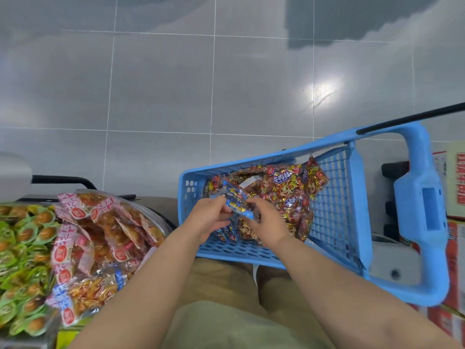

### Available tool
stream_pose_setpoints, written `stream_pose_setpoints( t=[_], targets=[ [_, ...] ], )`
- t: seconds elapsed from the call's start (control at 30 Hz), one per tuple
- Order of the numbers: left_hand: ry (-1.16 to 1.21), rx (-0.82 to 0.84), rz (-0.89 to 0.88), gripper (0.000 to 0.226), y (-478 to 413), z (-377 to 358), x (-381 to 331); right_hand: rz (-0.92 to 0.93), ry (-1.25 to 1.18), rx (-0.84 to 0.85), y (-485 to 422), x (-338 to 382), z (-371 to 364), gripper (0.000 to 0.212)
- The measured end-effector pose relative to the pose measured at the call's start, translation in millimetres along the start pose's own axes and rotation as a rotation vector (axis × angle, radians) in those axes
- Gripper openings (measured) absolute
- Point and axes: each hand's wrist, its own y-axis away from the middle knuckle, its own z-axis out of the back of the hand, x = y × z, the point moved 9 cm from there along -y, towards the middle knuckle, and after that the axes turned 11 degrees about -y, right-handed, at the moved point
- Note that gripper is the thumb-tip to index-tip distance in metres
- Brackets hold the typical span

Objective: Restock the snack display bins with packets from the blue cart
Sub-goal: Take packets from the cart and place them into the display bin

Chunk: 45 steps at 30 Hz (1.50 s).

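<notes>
Forearms [156,285] enter from the lower edge over khaki shorts [216,323]. Left hand [210,219] and right hand [270,224] meet above the cart [334,197]. Fingers of both are curled on one blue packet [237,206], which is held between them just over the load.

Progress: judged mid-task.
- Bin [153,210] at left is heaped with pink packets [100,235]; green packets [22,248] lie beside them.
- Red packets [284,195] remain piled in the cart, so more transfers are left.

Materials:
- Cart is rigid blue plastic with lattice walls and a thick looped handle.
- Packets are glossy crinkled film, pillow-shaped, with crimped ends.
- Bin rim is clear and curved.
- Floor [176,84] is grey glazed tile and reflective.
</notes>
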Motion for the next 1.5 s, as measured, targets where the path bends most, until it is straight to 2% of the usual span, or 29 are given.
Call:
stream_pose_setpoints(
  t=[0.1, 0.17, 0.23, 0.3, 0.4, 0.43, 0.47, 0.53, 0.6, 0.67, 0.7, 0.77, 0.83, 0.9, 0.97, 1.0, 1.07, 1.13, 1.2, 1.3, 1.5],
  targets=[
    [-0.049, 0.121, 0.017, 0.028, -12, -12, -3, -0.095, -0.115, 0.001, -2, -15, 9, 0.026],
    [-0.222, 0.076, 0.006, 0.039, -25, -10, -4, -0.201, -0.191, -0.053, -3, -32, 18, 0.025],
    [-0.534, -0.068, -0.141, 0.038, -41, -2, -13, -0.313, -0.269, -0.13, -2, -54, 27, 0.021],
    [-0.854, -0.16, -0.327, 0.058, -55, -3, -23, -0.366, -0.401, -0.223, 1, -72, 34, 0.02],
    [-1.34, -0.105, -0.417, 0.088, -75, -20, -23, -0.438, -0.681, -0.369, 8, -98, 41, 0.014],
    [-1.468, -0.071, -0.414, 0.092, -81, -25, -21, -0.465, -0.749, -0.382, 10, -106, 41, 0.022],
    [-1.568, -0.036, -0.405, 0.094, -86, -30, -19, -0.497, -0.801, -0.378, 12, -112, 39, 0.03],
    [-1.722, -0.01, -0.399, 0.094, -92, -35, -18, -0.542, -0.828, -0.377, 17, -123, 38, 0.03],
    [-1.837, -0.055, -0.423, 0.086, -94, -38, -23, -0.57, -0.826, -0.383, 21, -130, 37, 0.033],
    [-1.905, -0.098, -0.462, 0.075, -92, -38, -31, -0.581, -0.81, -0.394, 26, -131, 38, 0.048],
    [-1.914, -0.105, -0.496, 0.067, -91, -39, -34, -0.582, -0.806, -0.406, 28, -131, 39, 0.05],
    [-1.889, -0.093, -0.573, 0.047, -87, -40, -41, -0.568, -0.81, -0.409, 29, -128, 40, 0.041],
    [-1.834, -0.026, -0.601, 0.028, -82, -38, -43, -0.568, -0.815, -0.404, 31, -126, 40, 0.036],
    [-1.761, 0.05, -0.625, 0.019, -74, -36, -44, -0.59, -0.828, -0.408, 33, -126, 41, 0.049],
    [-1.589, 0.076, -0.706, 0.02, -58, -36, -54, -0.59, -0.847, -0.413, 32, -123, 42, 0.057],
    [-1.428, 0.082, -0.74, 0.019, -49, -36, -63, -0.588, -0.856, -0.412, 31, -120, 43, 0.058],
    [-1.024, 0.116, -0.713, 0.015, -33, -33, -78, -0.586, -0.88, -0.389, 28, -113, 45, 0.06],
    [-0.744, 0.161, -0.638, 0.013, -22, -33, -87, -0.584, -0.878, -0.338, 21, -106, 45, 0.061],
    [-0.624, 0.204, -0.605, 0.007, -15, -39, -92, -0.604, -0.939, -0.266, 14, -95, 42, 0.055],
    [-0.552, 0.119, -0.625, 0.012, -14, -40, -99, -0.607, -1.214, -0.133, 7, -73, 32, 0.041],
    [-0.504, 0.073, -0.505, 0.017, -32, -54, -74, -0.515, -1.51, 0.032, -1, -39, 33, 0.075]
  ],
)
